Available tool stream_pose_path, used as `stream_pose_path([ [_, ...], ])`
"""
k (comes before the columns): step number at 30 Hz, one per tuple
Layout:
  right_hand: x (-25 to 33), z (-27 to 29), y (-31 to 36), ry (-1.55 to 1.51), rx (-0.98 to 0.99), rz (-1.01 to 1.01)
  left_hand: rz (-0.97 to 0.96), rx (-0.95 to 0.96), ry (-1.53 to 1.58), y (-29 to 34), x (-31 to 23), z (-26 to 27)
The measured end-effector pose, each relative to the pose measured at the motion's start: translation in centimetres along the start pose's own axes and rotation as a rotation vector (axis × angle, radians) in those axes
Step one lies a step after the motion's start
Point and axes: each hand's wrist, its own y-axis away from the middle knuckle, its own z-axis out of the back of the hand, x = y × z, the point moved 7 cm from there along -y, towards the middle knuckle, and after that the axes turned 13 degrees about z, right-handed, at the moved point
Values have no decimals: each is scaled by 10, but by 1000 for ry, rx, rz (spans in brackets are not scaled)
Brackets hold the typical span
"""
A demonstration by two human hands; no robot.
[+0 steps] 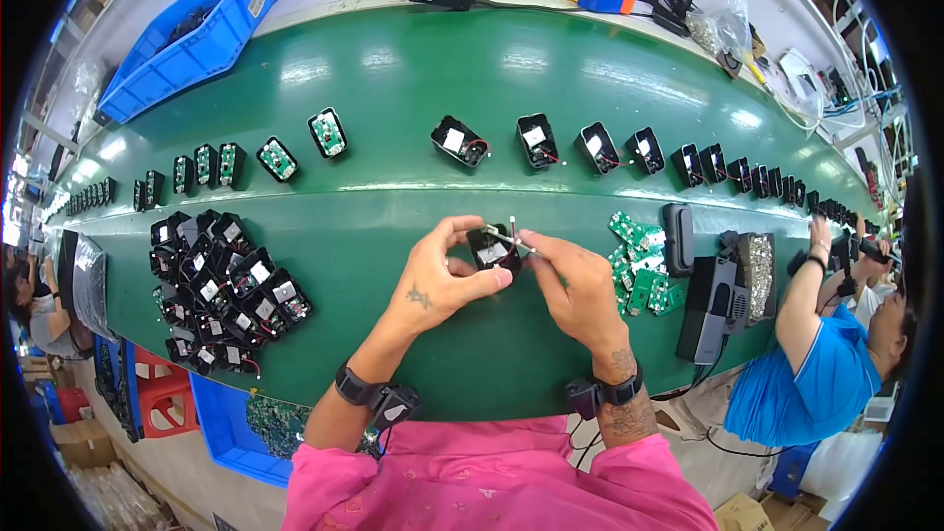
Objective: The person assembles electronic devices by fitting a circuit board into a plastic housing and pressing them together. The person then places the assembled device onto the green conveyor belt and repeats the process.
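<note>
My left hand (437, 270) is closed around a small open black plastic housing (489, 252) in front of me, with the thumb along its near side. A white patch and a red wire show inside this housing. Fingers of my right hand (578, 280) pinch a thin pale strip-like piece (513, 240) that lies slantwise over the housing's opening; its kind is too small to make out. A short wire with a white end (512, 222) stands up beside it.
A pile of black housings (221, 285) lies left, loose green circuit boards (644, 261) right. Rows of housings (537, 141) cross the green table (393, 69), some holding boards (327, 133). A dark grey device (710, 310) and a co-worker (811, 374) are right; a blue crate (197, 34) stands far left.
</note>
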Motion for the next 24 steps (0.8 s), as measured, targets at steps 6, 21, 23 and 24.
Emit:
stream_pose_path([
  [6,9,-3,-3,141,57,172,117,238,359,4,0,-14],
  [21,-11,-7,5,-225,-2,-126,-57,188,108,10,-3,-31],
  [23,-12,-9,8,-262,-14,-158,-68,167,88,12,-5,-31],
  [24,-11,-11,8,-268,-12,-155,-68,160,87,11,-3,-32],
])
